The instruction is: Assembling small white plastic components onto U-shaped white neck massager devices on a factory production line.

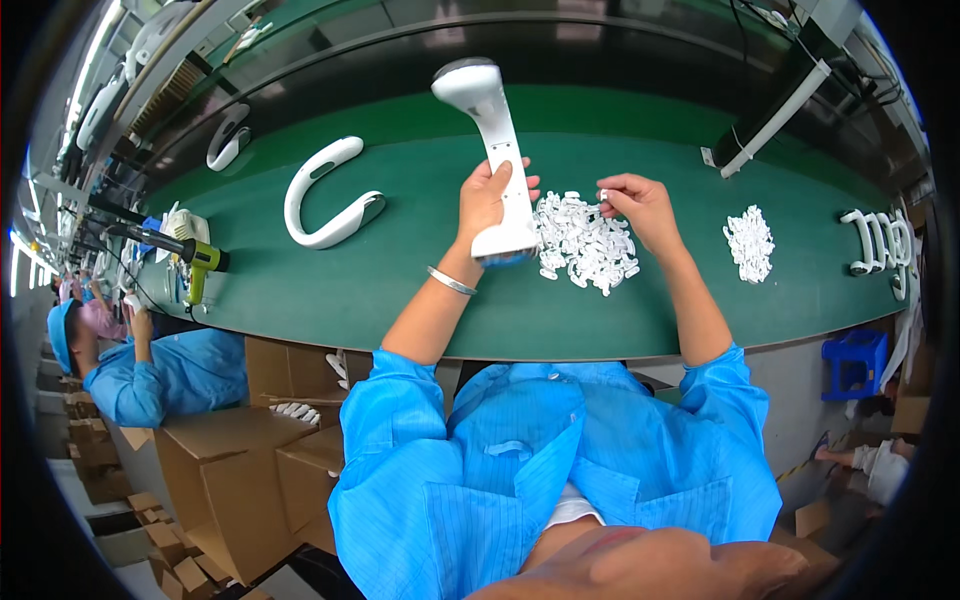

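Observation:
My left hand (482, 203) is closed around a white curved plastic device (512, 180), held up on end above the green table (450, 318). Its upper end is broad with a dark edge. To its right lies a loose pile of small white plastic pieces (585, 245). At that pile's upper right edge, the thumb and fingers of my right hand (648, 210) pinch one small white plastic piece (604, 195). A white U-shaped neckband device (297, 203) rests on the table left of my left hand.
A smaller pile of white pieces (749, 245) lies farther right, before several white curved parts (872, 243). A yellow-green power tool (203, 262) is at the left. Cardboard boxes (215, 490) and a co-worker (175, 370) are lower left; a blue stool (855, 362) stands right.

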Available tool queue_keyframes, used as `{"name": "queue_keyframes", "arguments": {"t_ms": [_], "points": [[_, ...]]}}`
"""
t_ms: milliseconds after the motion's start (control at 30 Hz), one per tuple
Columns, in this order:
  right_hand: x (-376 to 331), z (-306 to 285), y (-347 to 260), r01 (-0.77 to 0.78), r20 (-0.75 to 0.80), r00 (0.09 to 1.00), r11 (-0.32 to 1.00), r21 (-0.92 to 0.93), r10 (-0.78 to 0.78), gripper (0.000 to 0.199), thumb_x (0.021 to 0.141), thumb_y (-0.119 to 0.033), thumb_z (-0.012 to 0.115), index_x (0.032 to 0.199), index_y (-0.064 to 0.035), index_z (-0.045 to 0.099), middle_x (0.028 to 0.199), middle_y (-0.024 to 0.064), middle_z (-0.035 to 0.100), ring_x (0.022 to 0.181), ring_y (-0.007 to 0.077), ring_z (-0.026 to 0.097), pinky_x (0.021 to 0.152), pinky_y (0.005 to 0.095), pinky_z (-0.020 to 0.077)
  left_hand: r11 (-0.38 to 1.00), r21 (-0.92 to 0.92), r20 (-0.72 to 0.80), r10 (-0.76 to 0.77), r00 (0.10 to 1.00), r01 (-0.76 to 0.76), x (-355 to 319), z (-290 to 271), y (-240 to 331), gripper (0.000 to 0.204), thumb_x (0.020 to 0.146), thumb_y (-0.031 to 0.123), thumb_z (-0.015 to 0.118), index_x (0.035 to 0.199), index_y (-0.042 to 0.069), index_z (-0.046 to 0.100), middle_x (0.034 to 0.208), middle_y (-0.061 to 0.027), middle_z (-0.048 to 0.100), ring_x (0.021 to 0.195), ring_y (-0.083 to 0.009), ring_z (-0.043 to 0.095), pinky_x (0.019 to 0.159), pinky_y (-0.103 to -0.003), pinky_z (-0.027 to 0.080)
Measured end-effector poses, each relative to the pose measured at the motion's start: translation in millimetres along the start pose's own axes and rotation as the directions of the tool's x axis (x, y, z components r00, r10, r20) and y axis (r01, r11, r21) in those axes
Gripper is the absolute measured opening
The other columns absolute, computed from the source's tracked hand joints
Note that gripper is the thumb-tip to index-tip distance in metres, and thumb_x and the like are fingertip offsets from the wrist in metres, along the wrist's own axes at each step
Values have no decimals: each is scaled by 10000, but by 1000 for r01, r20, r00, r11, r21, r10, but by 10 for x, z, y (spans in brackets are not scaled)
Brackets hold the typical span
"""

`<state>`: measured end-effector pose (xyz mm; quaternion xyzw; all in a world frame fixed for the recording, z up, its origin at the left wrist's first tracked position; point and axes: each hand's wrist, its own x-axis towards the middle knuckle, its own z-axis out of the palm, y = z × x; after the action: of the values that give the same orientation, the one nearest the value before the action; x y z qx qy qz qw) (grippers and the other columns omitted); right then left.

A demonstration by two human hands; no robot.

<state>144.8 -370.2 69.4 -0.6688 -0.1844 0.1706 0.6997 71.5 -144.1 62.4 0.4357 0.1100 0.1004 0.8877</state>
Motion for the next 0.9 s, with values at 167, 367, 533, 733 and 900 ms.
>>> {"name": "queue_keyframes", "arguments": {"t_ms": [167, 367, 533, 733, 900], "points": [[-59, 189, -179, -6, -1, 1000, 983, 183, 6, 165, 841, -52, 602, 978, 24, 655, 787, 68, 638, 671, 105, 598, 626, 231, 516, 981, -104, 16, -164, 986, 165, -184, 181, 10, 401, 909, 243, 578, 1202, 21, 417, 1098, -211, 564, 880, -309, 637, 693, -373, 578], [-70, 327, -250, -151, 80, 988, 929, 338, 132, 224, 826, -52, 639, 1021, 58, 625, 818, 94, 648, 709, 117, 624, 659, 234, 536, 958, -128, 105, -245, 964, 257, 10, -78, -161, 396, 897, 262, 599, 1187, 48, 437, 1052, -179, 582, 836, -290, 637, 693, -405, 566], [-60, 376, -203, -154, 129, 984, 945, 290, 120, 236, 822, -36, 635, 1032, 70, 613, 824, 108, 651, 712, 128, 632, 667, 239, 538, 982, -78, 102, -162, 981, 170, -116, -21, -171, 331, 908, 193, 565, 1151, 13, 430, 979, -146, 578, 770, -225, 631, 677, -336, 579], [-86, 465, -284, -86, 181, 982, 971, 222, 46, 193, 818, -32, 624, 985, 64, 625, 832, 117, 661, 686, 123, 625, 643, 233, 525, 959, -143, 179, -218, 959, 245, -206, 15, -77, 257, 795, -4, 603, 1034, -44, 515, 925, -152, 610, 814, -245, 649, 748, -366, 574], [16, 457, -235, -103, 181, 981, 978, 182, 69, 156, 831, -71, 629, 930, 49, 640, 783, 98, 656, 654, 102, 603, 618, 218, 511, 956, -194, 173, -189, 967, 221, -192, 125, -2, 235, 935, 99, 469, 1087, -78, 494, 1106, -226, 535, 1014, -364, 587, 850, -431, 552]]}}
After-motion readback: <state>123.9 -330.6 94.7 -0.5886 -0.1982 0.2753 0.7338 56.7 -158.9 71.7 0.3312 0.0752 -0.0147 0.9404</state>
